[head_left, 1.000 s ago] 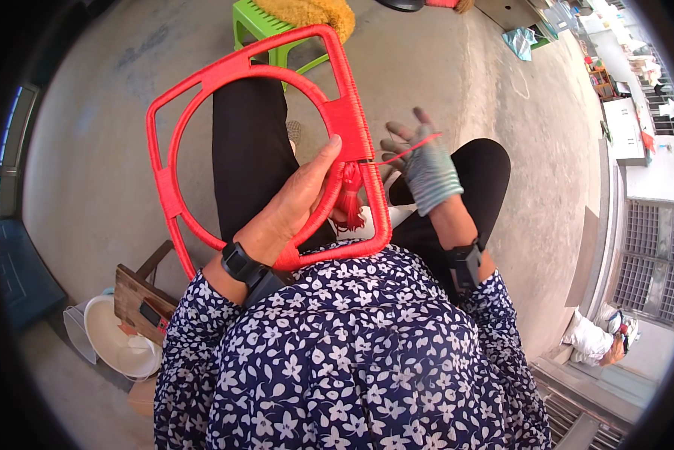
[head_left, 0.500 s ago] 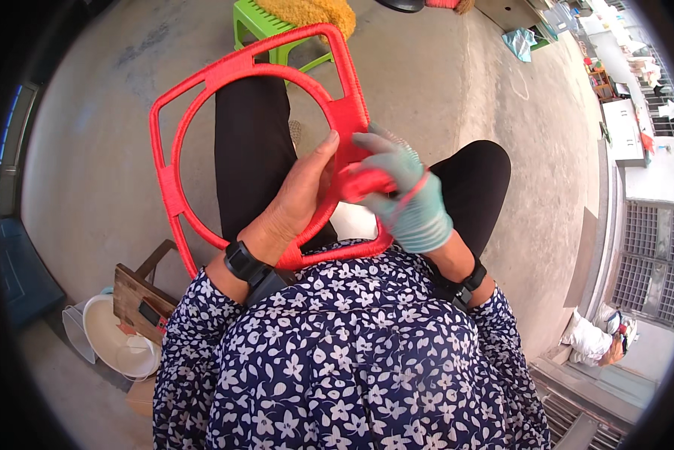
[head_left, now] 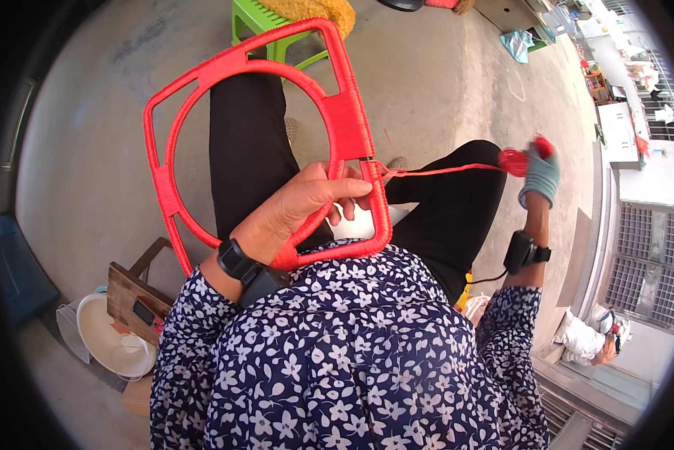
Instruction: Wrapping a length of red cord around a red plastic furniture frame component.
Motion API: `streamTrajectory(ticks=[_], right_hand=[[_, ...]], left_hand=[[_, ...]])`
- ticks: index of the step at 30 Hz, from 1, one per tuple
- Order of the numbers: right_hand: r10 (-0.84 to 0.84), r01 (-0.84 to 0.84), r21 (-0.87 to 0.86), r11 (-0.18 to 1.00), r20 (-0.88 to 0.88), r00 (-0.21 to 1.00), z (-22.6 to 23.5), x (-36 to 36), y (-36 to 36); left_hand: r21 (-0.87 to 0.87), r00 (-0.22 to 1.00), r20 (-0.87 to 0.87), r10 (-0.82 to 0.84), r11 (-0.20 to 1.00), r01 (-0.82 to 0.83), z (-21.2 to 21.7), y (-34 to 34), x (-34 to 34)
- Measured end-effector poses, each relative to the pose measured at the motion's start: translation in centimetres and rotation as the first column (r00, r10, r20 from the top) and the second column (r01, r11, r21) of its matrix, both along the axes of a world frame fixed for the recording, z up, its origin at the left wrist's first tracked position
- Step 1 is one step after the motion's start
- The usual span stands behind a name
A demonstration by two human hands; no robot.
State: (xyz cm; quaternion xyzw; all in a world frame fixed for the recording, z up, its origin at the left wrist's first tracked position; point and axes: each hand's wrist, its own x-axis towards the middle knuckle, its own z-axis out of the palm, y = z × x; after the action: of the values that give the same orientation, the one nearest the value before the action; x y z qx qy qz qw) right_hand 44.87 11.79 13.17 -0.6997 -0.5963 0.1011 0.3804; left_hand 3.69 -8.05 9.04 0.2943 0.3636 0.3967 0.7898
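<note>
Fingers (head_left: 335,196) of the left hand (head_left: 299,206) curl closed around the right-hand rail of the red frame (head_left: 239,142), thumb on top, pinning it against the lap so it cannot swing. Judging by that grip, the frame serves as the fixed anchor for the winding. It is a squarish outline with a ring inside, all wrapped in red cord, and it rests tilted across the black-trousered knees. From its right rail, just beside the left thumb, a red cord (head_left: 442,171) runs out taut to the right hand (head_left: 538,176), which wears a grey-green glove and is clenched on a small red bundle of cord (head_left: 514,160), held well away from the frame, apparently to keep the strand tight. Beyond the frame's far edge stands a green stool (head_left: 266,26); below its near-left corner sits a white bowl (head_left: 112,337)
</note>
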Motion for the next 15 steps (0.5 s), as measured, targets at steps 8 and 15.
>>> streamTrajectory(ticks=[8, 15], right_hand=[[0.171, -0.597, -0.351, 0.721, -0.745, 0.645, 0.7, -12.9, -7.7], [-0.130, -0.848, -0.438, 0.299, -0.899, 0.418, -3.7, -20.0, -12.5]], left_hand=[[-0.069, 0.948, 0.199, 0.249, 0.968, -0.240, -1.5, 0.0, 0.2], [-0.139, 0.915, 0.276, 0.295, 0.954, -0.266, -1.2, -0.1, 0.0]])
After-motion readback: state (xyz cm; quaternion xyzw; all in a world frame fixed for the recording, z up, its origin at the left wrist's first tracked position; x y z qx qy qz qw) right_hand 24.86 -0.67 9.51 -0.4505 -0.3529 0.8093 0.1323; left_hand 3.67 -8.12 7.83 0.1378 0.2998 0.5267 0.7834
